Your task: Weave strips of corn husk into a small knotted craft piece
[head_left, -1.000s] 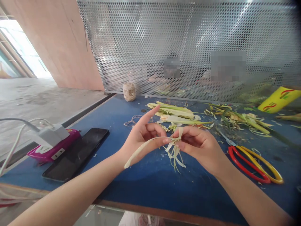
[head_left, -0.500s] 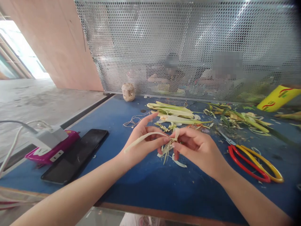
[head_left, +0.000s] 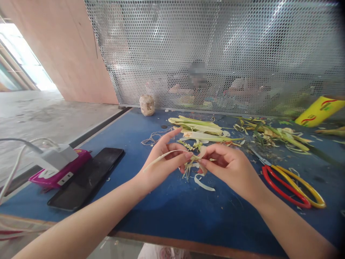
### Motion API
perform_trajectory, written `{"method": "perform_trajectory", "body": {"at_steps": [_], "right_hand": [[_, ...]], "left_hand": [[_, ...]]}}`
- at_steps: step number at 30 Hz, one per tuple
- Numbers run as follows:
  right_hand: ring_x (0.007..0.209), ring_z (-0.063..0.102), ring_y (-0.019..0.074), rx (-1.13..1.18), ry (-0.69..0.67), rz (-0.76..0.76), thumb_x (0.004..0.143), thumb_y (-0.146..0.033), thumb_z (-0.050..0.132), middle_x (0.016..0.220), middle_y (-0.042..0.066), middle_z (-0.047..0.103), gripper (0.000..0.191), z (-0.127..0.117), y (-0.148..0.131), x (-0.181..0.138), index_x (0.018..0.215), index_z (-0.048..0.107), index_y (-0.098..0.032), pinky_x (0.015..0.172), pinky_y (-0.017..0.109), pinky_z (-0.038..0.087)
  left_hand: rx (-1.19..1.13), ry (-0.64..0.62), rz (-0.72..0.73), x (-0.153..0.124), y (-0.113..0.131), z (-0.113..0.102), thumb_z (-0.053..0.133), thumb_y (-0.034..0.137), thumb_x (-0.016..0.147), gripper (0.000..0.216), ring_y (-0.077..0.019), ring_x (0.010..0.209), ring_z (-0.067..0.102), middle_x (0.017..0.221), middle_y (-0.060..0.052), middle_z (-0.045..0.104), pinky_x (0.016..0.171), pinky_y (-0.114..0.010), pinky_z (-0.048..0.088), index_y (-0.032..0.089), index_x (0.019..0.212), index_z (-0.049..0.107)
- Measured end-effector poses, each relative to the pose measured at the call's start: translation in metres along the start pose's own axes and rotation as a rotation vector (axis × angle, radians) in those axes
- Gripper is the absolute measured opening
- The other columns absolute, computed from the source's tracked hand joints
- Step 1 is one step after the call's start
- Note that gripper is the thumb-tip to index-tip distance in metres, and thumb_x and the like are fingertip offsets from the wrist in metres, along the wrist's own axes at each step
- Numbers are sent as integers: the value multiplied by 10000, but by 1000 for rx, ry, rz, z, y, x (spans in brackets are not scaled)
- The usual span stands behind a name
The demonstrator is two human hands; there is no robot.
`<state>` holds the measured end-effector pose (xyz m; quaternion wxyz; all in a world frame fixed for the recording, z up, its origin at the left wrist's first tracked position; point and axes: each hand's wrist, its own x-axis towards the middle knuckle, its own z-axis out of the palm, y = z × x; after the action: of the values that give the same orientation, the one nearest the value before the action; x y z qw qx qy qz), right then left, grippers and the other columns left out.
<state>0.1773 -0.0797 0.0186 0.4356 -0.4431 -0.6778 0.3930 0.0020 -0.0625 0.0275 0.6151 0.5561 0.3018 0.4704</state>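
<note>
Over the blue table (head_left: pixel 175 208) my two hands meet on a small bundle of pale leaf strips (head_left: pixel 192 166). My left hand (head_left: pixel 161 162) pinches the bundle, with one long pale strip (head_left: pixel 159 161) curving out across its palm and the forefinger stretched up. My right hand (head_left: pixel 231 167) pinches the bundle's other side with thumb and fingers. A loose curled strip (head_left: pixel 203 184) lies on the table just below the hands.
Red and yellow scissors (head_left: pixel 291 181) lie at the right. Cut leaves (head_left: pixel 202 129) and green scraps (head_left: pixel 280 136) litter the back. A black phone (head_left: pixel 86 178), a magenta power strip (head_left: pixel 60 171) with a white charger, a twine ball (head_left: pixel 147 104) and a perforated metal screen (head_left: pixel 215 54) stand around.
A curled strip has dropped from the bundle onto the table. The long strip in my left hand has risen and shortened. Both hands shifted slightly toward the table's back.
</note>
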Motion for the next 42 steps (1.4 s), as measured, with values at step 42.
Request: {"method": "perform_trajectory", "body": {"at_steps": [42], "right_hand": [[626,541,120,-217,72,-141,757,-225,563,735,20,611,66,0,0,1,740,607,-179,568,228,451]], "left_hand": [[119,16,-140,2,-1,2,718,108,594,777,-60,482,509,599,34,623,485,-182,384,150,1283,362]]}}
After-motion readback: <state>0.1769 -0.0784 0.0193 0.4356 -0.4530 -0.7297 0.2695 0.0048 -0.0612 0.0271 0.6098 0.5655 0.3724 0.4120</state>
